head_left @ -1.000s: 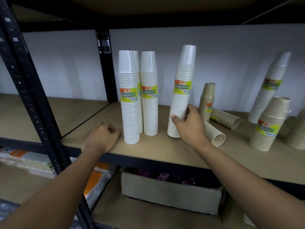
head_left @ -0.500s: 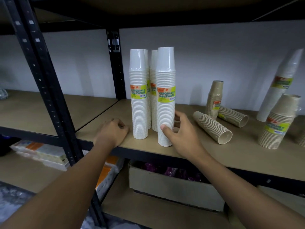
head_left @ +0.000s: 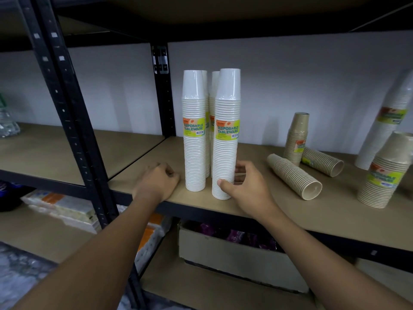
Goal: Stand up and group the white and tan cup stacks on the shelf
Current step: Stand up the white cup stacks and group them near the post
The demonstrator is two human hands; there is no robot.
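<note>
Several white cup stacks stand upright together at the shelf's point(head_left: 335, 211) left end. My right hand point(head_left: 245, 189) grips the base of the front right white stack point(head_left: 226, 153), thumb in front and fingers behind; it stands next to the front left white stack point(head_left: 194, 153). My left hand point(head_left: 157, 183) rests as a fist on the shelf edge just left of them. Further right, one tan stack point(head_left: 297, 135) stands upright and two tan stacks point(head_left: 292, 175) point(head_left: 321, 162) lie on their sides. At the far right a white stack point(head_left: 384, 130) leans on the wall behind a tilted tan stack point(head_left: 388, 173).
A black upright post point(head_left: 67, 108) rises at the left front, another at the back behind the white stacks. Below the shelf sits a cardboard box point(head_left: 234, 258); wrapped packs point(head_left: 62, 206) lie at lower left. A plastic bottle point(head_left: 6, 121) stands on the left shelf.
My right hand carried the tilted white stack leftward and set it upright beside the other white stacks. The left fist stayed on the shelf edge.
</note>
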